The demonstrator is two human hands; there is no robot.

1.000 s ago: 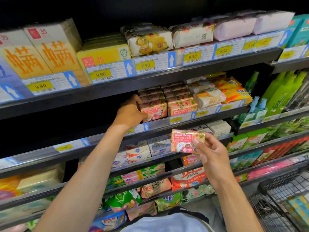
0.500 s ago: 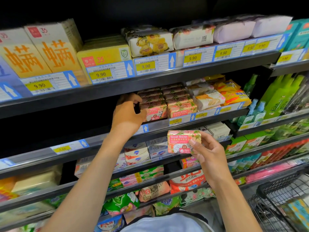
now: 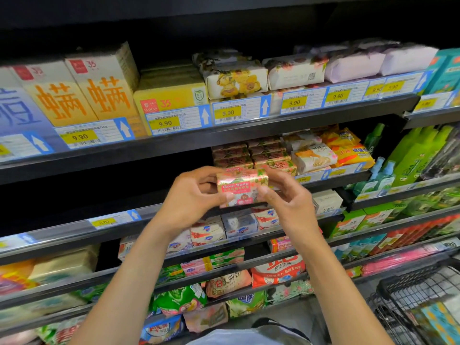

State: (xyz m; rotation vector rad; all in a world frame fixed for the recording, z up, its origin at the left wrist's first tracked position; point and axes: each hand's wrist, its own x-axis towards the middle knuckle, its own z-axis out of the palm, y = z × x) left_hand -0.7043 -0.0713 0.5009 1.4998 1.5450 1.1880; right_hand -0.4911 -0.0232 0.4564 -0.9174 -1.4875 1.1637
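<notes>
The glossy pink-and-green wrapped soap bar [image 3: 242, 188] is pinched mid-air before the black metal shelves [image 3: 224, 138], left hand [image 3: 191, 195] curled on it at nine o'clock, right hand [image 3: 286, 202] at three, and could be dropped should the slick wrapper slip.

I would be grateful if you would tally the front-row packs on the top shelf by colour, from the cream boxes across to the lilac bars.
Cream boxes with orange character: 2
Yellow box: 1
Flower-printed wrapped bars: 2
Lilac wrapped bars: 2
Total: 7
</notes>
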